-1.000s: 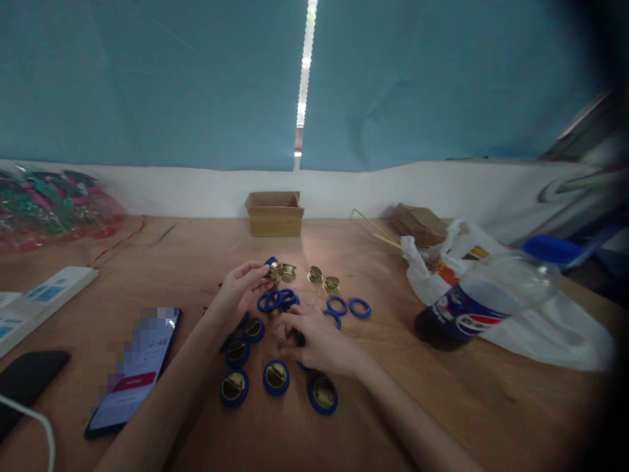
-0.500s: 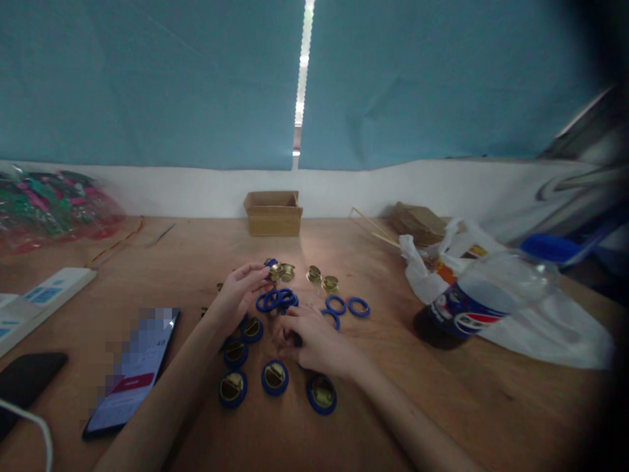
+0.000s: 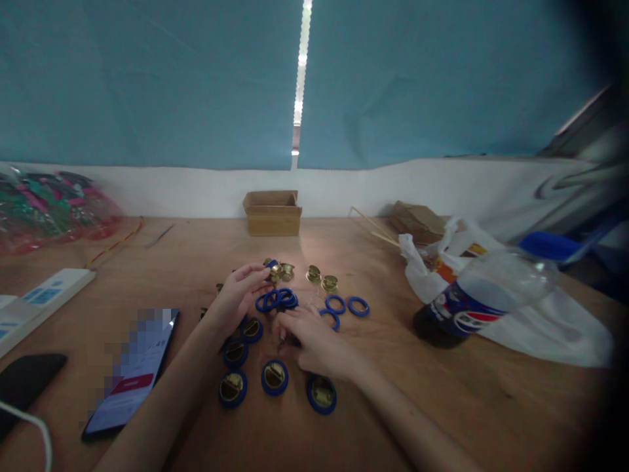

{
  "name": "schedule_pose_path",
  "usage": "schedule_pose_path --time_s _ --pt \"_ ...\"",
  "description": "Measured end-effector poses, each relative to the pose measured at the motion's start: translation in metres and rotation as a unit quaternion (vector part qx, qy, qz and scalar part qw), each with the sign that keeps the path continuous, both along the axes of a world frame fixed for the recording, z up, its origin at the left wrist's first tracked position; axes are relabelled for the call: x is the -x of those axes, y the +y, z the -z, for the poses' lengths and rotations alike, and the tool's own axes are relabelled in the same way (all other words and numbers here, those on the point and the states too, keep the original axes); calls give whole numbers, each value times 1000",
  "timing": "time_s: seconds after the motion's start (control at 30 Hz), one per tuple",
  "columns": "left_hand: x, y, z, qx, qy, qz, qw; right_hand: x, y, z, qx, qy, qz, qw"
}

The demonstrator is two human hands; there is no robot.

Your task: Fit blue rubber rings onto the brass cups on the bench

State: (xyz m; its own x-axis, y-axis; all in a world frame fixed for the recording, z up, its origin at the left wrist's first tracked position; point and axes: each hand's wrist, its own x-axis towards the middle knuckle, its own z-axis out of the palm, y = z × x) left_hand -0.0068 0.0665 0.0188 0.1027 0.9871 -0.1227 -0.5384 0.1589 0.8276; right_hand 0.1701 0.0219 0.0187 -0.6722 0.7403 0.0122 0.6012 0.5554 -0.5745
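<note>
At the left hand's point(image 3: 240, 296) fingertips sits a gold disc point(image 3: 276, 272); whether it is gripped, I cannot tell. Blue rings point(image 3: 278, 301) lie between it and the curled right hand point(image 3: 312, 339), whose contents are hidden. Around spreads a wooden desk point(image 3: 417, 410), a cardboard box point(image 3: 274, 221) near the white wall point(image 3: 196, 190), teal sheeting point(image 3: 171, 85) above. Pixelation obscures part of the phone point(image 3: 147, 364).

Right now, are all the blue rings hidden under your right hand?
No, several blue rings lie in plain sight on the table near the right hand.
</note>
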Motion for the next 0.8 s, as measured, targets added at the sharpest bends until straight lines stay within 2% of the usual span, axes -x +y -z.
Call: schedule_pose_path --time_s 0.27,0.47,0.8 --pt "1 0 1 -8 2 10 1000 1 0 2 -15 7 -15 1000" --pt "2 1 2 0 5 14 1000 4 -1 6 -27 -1 -2 1000" --pt "2 -1 0 -8 20 19 1000 5 2 8 -31 54 26 998"
